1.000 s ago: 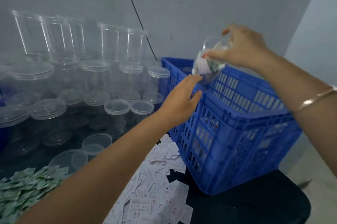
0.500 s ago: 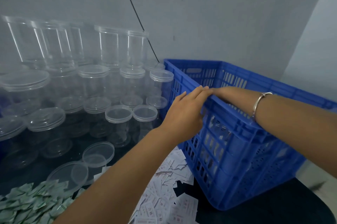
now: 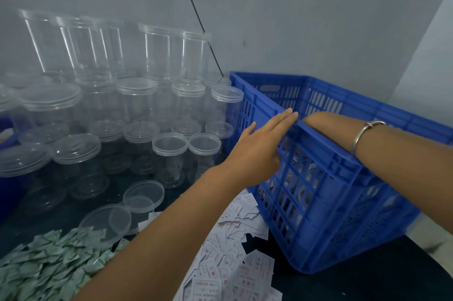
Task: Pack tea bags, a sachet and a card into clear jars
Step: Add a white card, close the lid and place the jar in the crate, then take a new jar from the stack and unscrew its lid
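Head view: left hand flat-fingered against crate rim, right hand fingers hidden inside; 10-o'clock jars look light, slick, I'd grip mid-wall.

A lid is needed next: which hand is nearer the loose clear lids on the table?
Left. The left hand lies on the rim of the blue crate, facing the loose lids; the right hand reaches inside the crate, farther off.

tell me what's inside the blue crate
The blue crate shows clear jars with white paper through its slotted wall. The right hand reaches in over the rim; its fingers and the crate floor are hidden.
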The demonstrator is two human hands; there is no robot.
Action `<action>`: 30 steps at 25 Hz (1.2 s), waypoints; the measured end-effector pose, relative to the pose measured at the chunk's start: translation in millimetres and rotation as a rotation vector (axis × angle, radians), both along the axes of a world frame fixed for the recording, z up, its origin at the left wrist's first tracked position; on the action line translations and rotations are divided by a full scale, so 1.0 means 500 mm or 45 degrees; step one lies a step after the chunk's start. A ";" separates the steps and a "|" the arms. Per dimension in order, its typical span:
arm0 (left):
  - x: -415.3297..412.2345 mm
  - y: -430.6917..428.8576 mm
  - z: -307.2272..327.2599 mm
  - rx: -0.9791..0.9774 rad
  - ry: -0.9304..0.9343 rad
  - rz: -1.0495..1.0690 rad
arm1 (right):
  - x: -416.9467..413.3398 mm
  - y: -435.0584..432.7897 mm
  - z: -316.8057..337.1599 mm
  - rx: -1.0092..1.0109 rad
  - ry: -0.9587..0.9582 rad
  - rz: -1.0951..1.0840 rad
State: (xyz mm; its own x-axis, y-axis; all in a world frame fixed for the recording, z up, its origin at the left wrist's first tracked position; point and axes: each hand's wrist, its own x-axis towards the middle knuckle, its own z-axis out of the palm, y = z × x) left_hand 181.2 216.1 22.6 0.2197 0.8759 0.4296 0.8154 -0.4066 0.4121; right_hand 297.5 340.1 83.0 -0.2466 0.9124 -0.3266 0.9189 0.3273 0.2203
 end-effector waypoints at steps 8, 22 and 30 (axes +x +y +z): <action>-0.154 -0.161 -0.135 -0.016 -0.157 0.183 | -0.041 -0.039 0.088 0.635 0.677 0.337; -0.314 -0.324 -0.239 -0.272 -1.000 0.641 | -0.331 -0.087 -0.262 0.005 0.578 0.127; -0.292 -0.324 -0.229 -0.297 -0.998 0.590 | -0.282 -0.130 -0.264 0.427 1.027 0.191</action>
